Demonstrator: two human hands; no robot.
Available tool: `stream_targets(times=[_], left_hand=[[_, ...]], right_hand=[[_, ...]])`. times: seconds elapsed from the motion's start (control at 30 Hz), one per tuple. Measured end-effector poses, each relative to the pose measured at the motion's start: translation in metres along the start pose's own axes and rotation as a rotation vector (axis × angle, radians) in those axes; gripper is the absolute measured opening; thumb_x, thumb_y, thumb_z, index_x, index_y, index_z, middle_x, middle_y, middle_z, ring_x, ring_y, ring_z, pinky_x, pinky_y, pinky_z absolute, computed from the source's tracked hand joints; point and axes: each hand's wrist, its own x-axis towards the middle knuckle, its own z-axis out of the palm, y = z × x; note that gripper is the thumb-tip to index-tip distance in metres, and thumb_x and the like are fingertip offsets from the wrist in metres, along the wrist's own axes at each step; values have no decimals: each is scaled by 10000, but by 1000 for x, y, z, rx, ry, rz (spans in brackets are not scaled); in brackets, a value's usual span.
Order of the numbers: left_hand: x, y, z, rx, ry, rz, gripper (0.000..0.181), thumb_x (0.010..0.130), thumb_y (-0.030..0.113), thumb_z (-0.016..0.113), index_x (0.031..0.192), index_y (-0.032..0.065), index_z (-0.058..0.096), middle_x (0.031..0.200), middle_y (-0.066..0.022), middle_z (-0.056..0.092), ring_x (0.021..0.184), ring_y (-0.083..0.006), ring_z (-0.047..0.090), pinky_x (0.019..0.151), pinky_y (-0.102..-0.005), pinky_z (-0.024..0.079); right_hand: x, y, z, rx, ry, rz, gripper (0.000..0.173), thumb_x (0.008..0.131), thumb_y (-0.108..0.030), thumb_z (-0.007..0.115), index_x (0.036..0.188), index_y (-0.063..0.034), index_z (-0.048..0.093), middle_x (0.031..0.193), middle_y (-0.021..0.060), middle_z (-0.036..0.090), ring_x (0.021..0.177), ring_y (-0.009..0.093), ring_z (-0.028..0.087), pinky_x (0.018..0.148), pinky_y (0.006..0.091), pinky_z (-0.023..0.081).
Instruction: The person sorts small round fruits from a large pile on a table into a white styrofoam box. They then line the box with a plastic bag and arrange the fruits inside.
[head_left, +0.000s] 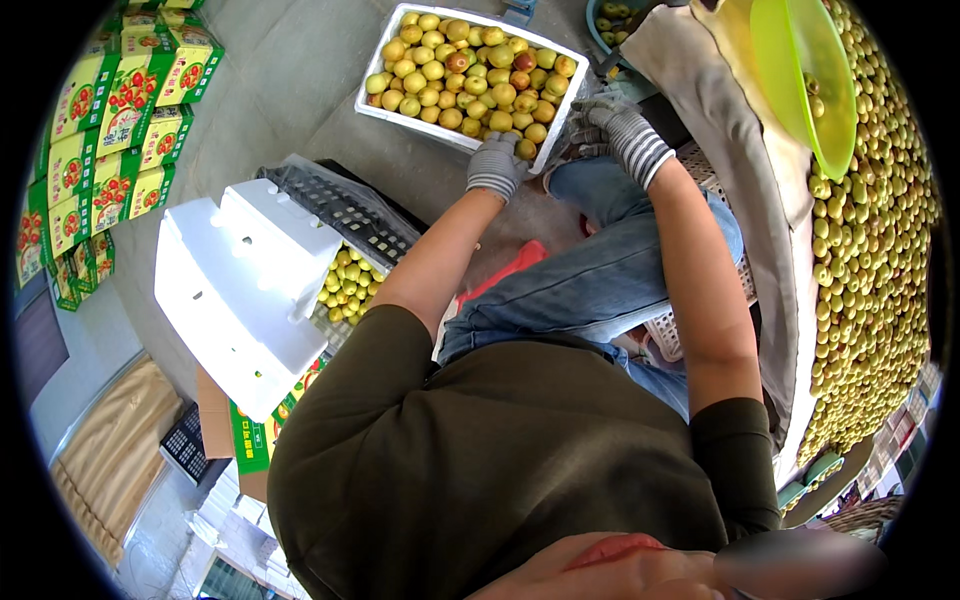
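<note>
A white foam box (469, 136) full of yellow-green jujubes (474, 84), some with reddish patches, sits on the floor before me. My left hand (496, 163), in a grey striped knit glove, reaches over the box's near rim. Its fingers rest on the fruit by the near right corner, and their undersides are hidden. My right hand (621, 139), gloved the same way, is at the box's right side beside clear plastic film (616, 97). Its fingers are partly bent, and whether they grip the film is not clear.
Stacked printed cartons (112, 135) stand at left. White foam pieces (240, 292) lie near my left arm, over a crate of jujubes (349, 285). On my right, a cloth-edged bed of jujubes (862, 300) holds a lime-green basin (806, 82). A blue tub (592, 30) sits beyond.
</note>
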Motion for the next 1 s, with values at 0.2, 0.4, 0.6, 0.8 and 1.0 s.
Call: stream_targets(times=[0.2,0.4,0.6,0.8,1.0], left_hand=[[1,-3,4,-24,66,99,357,728,244,721,1001,75,565,1046,-178,551,910,-358,587,782,-439,499],[-6,3,-9,-57,120,124,342,720,255,727,943,58,560,981,-189,561,848,-371,586,754,-447,489],[-50,31,-20,-323,332,426,297,715,293,749,705,109,516,705,-109,560,628,-306,566,573,-420,458],[-66,78,-35,-473,262,595,280,720,211,757,714,87,505,692,-75,510,636,-276,535,576,-396,462],[-50,111,-57,-563,357,637,253,741,179,746,722,85,512,672,-67,508,572,-243,514,545,-367,446]], right_hand=[[-30,-4,-8,49,-21,-169,364,927,-223,546,1238,-33,535,1048,72,639,875,165,629,741,279,520],[-120,-20,-22,13,12,-369,372,957,-208,477,1252,15,510,1093,101,618,936,160,611,798,263,493],[-221,-4,-87,139,337,-474,427,943,-254,508,1275,13,486,1135,144,602,975,226,609,824,334,500],[-271,42,-141,205,614,-407,454,926,-313,531,1271,-19,500,1136,143,609,947,268,627,833,381,504],[-283,65,-140,227,617,-376,404,948,-272,504,1258,-13,495,1094,146,611,894,255,628,778,374,524]])
